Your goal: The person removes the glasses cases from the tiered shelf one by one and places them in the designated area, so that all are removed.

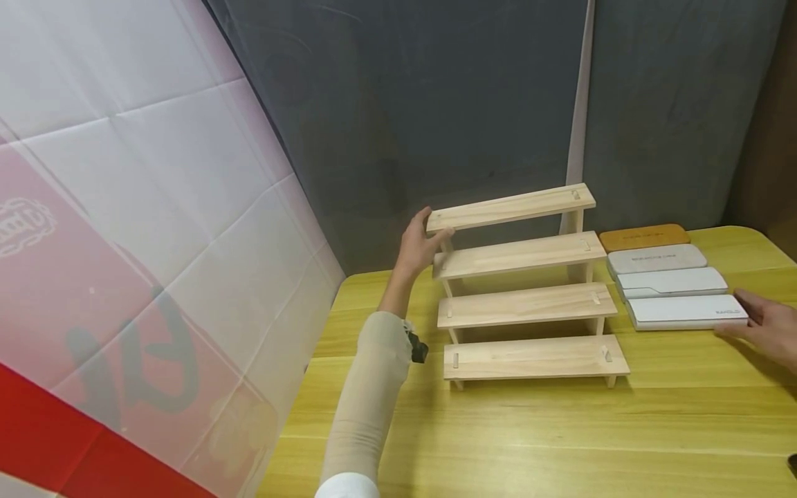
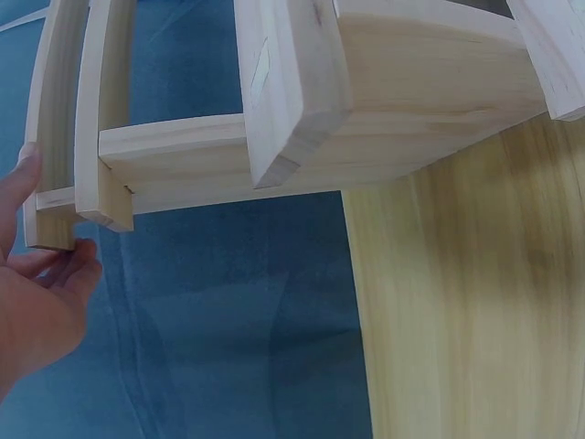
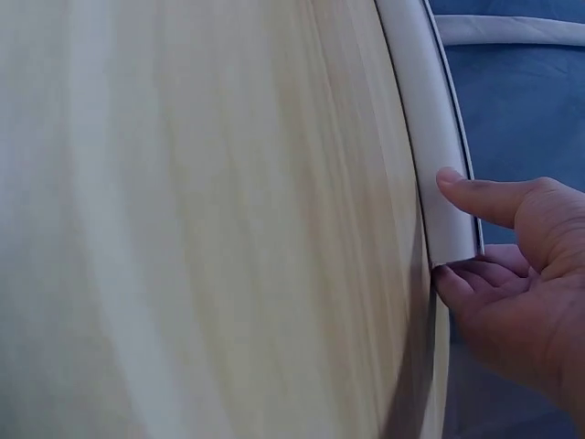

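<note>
A pale wooden stepped shelf (image 1: 529,304) with four tiers stands on the yellow table (image 1: 529,436). My left hand (image 1: 434,232) grips the left end of its top plank (image 2: 55,137), thumb on one face and fingers curled under the end. To the right of the shelf lie four flat cases in a row: orange (image 1: 644,237), grey (image 1: 656,260), white (image 1: 672,282) and the nearest white case (image 1: 685,311). My right hand (image 1: 744,315) pinches the right end of that nearest case (image 3: 430,183), thumb on one side and fingers on the other.
A dark grey backdrop (image 1: 436,104) hangs close behind the shelf. A white and red sheet (image 1: 124,277) slopes along the table's left side. Bare tabletop lies in front of the shelf and cases.
</note>
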Motion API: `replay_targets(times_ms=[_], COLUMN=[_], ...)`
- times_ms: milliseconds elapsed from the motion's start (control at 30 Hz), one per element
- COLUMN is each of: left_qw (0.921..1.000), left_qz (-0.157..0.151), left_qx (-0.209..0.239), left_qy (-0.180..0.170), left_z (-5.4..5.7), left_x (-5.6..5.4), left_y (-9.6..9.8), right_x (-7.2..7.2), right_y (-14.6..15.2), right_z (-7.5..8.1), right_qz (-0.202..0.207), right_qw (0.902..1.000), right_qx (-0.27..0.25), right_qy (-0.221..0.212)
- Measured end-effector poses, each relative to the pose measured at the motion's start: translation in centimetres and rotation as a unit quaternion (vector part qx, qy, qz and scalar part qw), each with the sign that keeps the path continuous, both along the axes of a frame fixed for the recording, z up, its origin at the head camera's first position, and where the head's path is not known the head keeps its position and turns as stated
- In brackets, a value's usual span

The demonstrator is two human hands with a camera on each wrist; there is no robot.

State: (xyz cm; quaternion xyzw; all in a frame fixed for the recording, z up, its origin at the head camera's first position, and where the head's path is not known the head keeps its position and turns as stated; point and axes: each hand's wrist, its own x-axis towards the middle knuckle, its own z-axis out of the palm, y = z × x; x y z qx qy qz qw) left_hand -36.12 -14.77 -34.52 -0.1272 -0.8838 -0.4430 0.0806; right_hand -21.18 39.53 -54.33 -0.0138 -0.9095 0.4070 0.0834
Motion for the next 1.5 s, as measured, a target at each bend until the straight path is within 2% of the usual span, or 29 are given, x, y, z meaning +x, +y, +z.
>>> replay_targets(times_ms=[200,467,1100,1500], left_qw=[1.0000,1.0000,0.9999,0.9999], left_qz=[-0.003,-0.003,0.003,0.005], left_qx=[0.002,0.004,0.010,0.016], left_qy=[-0.001,0.000,-0.008,0.003], left_z=[0.0,0.0,-0.1,-0.6], left_x=[0.0,0.0,0.1,0.2], left_y=[0.0,0.0,0.0,0.1], right_x=[-0.3,-0.2,-0.5,-0.2], right_y=[-0.8,-1.4,-1.2,-1.6], right_z=[0.6,1.0,0.3,0.7], right_qz=[-0.015,-0.022,-0.034,-0.044], right_qw=[0.9993,0.9992,0.9987,0.9987], right_qx=[0.034,0.025,0.037,0.023], right_qy=[-0.008,-0.022,0.008,-0.015])
